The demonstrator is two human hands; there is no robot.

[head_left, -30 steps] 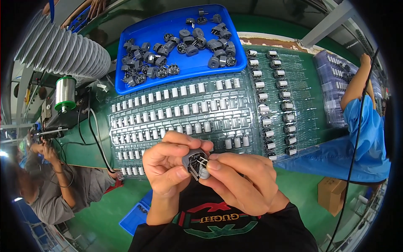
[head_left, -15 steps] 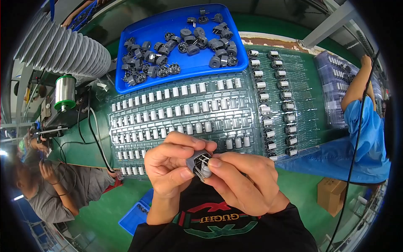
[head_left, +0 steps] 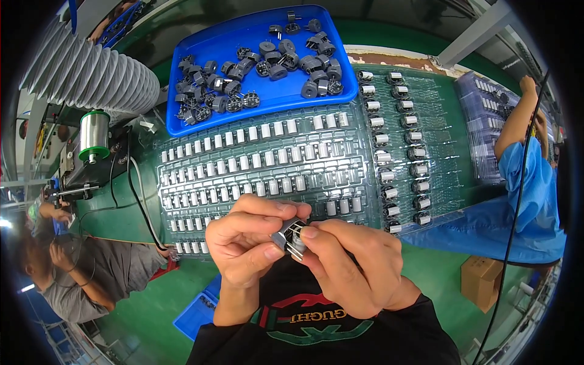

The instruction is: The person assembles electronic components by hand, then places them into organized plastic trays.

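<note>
In front of my chest, my left hand [head_left: 240, 243] grips a dark grey round plug base [head_left: 281, 239] by its rim, thumb below and fingers above. Metal pins on the base face my right hand [head_left: 359, 261]. Thumb and fingers of that hand pinch a small silvery-white cylinder, likely a capacitor [head_left: 298, 244], against the pin side. My fingertips partly hide where the two parts meet. Just beyond my hands lies a clear plastic tray [head_left: 337, 179] with rows of white cylinders, some slots vacant.
A blue tray [head_left: 231, 47] of loose grey bases stands behind. To the right are columns of wired cylinder assemblies [head_left: 418, 154]. A wire spool [head_left: 94, 135] and white duct [head_left: 91, 79] stand left. Co-workers sit on both sides; one forearm [head_left: 517, 121] reaches in at right.
The base has tilted slightly in my left hand, and the pins and cylinder have shifted a little with it. Both hands keep their grips.
</note>
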